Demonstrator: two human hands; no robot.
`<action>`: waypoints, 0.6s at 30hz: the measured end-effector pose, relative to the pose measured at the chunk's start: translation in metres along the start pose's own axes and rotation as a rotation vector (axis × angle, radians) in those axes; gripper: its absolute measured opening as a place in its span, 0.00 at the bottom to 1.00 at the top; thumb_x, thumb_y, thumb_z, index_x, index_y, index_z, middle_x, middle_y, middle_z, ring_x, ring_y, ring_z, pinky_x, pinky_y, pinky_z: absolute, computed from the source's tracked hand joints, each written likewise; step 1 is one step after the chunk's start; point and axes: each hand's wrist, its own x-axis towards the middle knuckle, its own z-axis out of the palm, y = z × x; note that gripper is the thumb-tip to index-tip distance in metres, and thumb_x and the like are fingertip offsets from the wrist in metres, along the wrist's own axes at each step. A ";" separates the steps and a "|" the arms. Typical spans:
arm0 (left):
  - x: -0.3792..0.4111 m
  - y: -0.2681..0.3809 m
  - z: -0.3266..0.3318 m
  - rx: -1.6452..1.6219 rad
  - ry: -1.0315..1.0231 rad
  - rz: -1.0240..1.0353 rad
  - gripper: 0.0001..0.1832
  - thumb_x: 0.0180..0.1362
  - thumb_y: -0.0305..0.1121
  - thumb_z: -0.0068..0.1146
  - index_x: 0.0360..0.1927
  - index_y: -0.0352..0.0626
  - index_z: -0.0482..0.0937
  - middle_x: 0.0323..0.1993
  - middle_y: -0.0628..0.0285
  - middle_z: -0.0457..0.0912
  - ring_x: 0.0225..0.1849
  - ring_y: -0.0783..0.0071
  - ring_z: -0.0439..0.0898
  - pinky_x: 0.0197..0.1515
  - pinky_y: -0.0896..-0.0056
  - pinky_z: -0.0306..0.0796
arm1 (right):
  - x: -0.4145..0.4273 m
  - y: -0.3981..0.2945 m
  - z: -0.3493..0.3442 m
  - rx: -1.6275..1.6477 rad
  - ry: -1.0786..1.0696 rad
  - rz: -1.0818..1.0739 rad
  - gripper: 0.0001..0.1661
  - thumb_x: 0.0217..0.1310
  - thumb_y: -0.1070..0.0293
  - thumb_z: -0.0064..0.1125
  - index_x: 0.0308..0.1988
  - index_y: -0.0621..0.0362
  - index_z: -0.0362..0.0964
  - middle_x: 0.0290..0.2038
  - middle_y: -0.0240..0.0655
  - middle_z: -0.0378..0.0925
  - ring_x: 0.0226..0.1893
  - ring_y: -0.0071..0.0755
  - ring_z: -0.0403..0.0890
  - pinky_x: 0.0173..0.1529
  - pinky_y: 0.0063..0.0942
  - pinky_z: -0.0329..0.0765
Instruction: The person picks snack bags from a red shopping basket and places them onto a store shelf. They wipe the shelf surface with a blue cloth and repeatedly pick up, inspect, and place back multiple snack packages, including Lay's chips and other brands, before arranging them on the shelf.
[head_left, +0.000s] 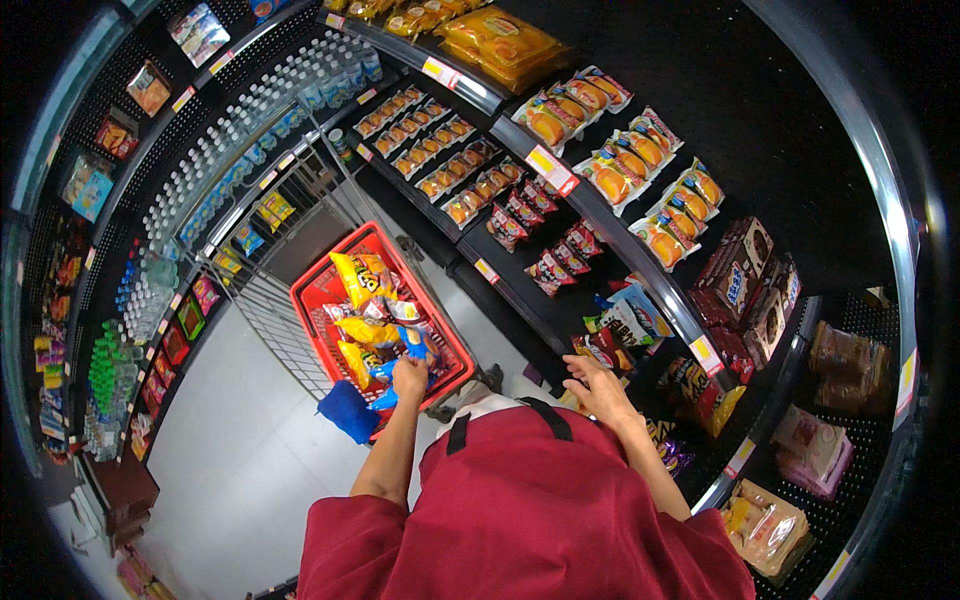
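My left hand (410, 376) is closed on a blue snack packet (416, 343) over a red plastic basket (299, 294). The basket sits in a metal shopping cart (259, 319) and holds yellow snack bags (366, 276) and several smaller packets. A dark blue cloth (349, 411) hangs at the cart's near left corner. My right hand (600, 386) is empty, its fingers apart, beside the lower shelf at the right. Just beyond its fingers lie a dark red snack bag (604, 349) and a white and blue bag (628, 321).
Shelves with packaged buns (616, 174) and boxed snacks (736, 274) rise close on the right. Across the aisle stand rows of water bottles (217, 142) and green-capped bottles (105, 367). Pale floor (232, 420) shows left of the cart.
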 end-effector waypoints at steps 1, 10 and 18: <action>0.003 -0.003 0.000 -0.029 0.009 0.027 0.13 0.57 0.39 0.64 0.34 0.37 0.83 0.35 0.47 0.88 0.40 0.47 0.87 0.45 0.50 0.78 | -0.001 -0.003 -0.007 0.012 0.029 0.004 0.26 0.65 0.67 0.64 0.61 0.57 0.72 0.52 0.46 0.81 0.53 0.48 0.83 0.57 0.40 0.79; -0.004 0.047 -0.023 -0.500 -0.194 0.537 0.08 0.65 0.31 0.60 0.33 0.37 0.81 0.21 0.65 0.80 0.26 0.79 0.79 0.26 0.72 0.72 | -0.023 -0.055 -0.109 -0.057 0.513 -0.250 0.29 0.63 0.71 0.67 0.63 0.56 0.71 0.50 0.46 0.79 0.51 0.51 0.81 0.55 0.39 0.78; -0.046 0.175 -0.013 -0.570 -0.362 0.568 0.09 0.70 0.34 0.58 0.44 0.38 0.77 0.33 0.64 0.82 0.27 0.78 0.83 0.23 0.78 0.73 | -0.108 -0.122 -0.241 -0.305 1.208 -0.680 0.38 0.49 0.74 0.77 0.61 0.61 0.73 0.49 0.44 0.81 0.45 0.47 0.83 0.49 0.37 0.81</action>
